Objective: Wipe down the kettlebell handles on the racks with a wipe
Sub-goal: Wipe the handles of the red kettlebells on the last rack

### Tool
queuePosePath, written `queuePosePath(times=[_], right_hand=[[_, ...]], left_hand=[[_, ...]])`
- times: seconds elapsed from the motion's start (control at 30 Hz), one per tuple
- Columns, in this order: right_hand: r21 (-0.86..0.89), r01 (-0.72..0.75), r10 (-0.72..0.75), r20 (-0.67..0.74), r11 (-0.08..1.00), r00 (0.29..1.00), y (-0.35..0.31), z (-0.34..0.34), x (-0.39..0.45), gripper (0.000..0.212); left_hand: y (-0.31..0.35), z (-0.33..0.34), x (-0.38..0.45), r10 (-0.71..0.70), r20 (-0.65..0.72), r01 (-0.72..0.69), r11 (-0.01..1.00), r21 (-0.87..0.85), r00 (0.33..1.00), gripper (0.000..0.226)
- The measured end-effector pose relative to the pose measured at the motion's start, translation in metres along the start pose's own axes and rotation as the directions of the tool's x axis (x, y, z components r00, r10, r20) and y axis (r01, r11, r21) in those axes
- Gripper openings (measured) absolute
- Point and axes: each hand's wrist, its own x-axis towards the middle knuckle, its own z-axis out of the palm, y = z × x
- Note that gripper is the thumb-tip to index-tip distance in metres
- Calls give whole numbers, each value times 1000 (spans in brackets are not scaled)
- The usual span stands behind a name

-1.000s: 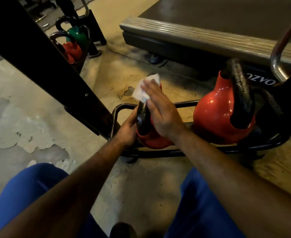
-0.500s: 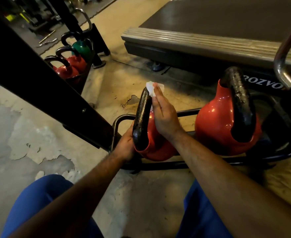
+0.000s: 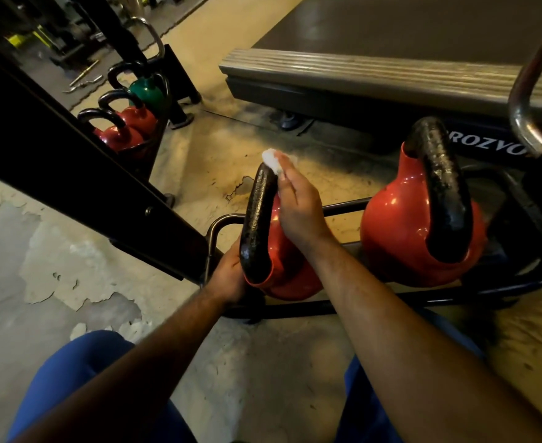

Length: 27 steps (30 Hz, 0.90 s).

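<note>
Head view: right hand (image 3: 298,209) pinching wipe (image 3: 271,159) atop near kettlebell handle (image 3: 258,219), left hand (image 3: 229,273) bracing its base; neighbouring kettlebell (image 3: 423,219) apparently pending.

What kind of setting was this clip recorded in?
Most likely a gym: red kettlebells with black handles sit on a low black tubular rack, more kettlebells fill a second rack behind, and a treadmill deck stands alongside.

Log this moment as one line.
right hand: pinches white wipe on black kettlebell handle | left hand: steadies red kettlebell
</note>
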Motion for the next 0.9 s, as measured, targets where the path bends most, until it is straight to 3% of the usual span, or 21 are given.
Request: queuePosePath(times=[0.1,0.23,0.33,0.4,0.57,0.7,0.8,0.9], right_hand=[[-17,-68,68,-47,997,997,-11,2,1,43],[-61,146,-143,46,987,989,-2,-6,-13,41],[-52,-31,33,35,998,999,5,-12,7,26],[-35,-75,74,-11,997,997,8,-8,10,26],[-72,129,-124,69,989,990,5,-9,-8,42],[-75,6,-4,23,997,1000,2,-6,11,38],[-154,132,-116,108,979,987,-6,-7,-5,40],[-183,221,-190,172,958,967,-5,-16,-6,43]], left_hand=[[-2,0,0,-5,26,6,1000,-20,1000,16],[-2,0,-1,-20,41,20,1000,-19,999,23],[0,-1,-3,-1,33,3,998,-60,999,38],[3,-2,-4,15,52,-10,996,-92,999,52],[-1,-3,-4,58,81,-50,994,-100,995,67],[-9,2,0,-6,70,13,995,-101,998,42],[-13,-1,2,31,48,-22,986,-168,998,62],[-10,-2,1,13,88,1,988,-152,996,67]])
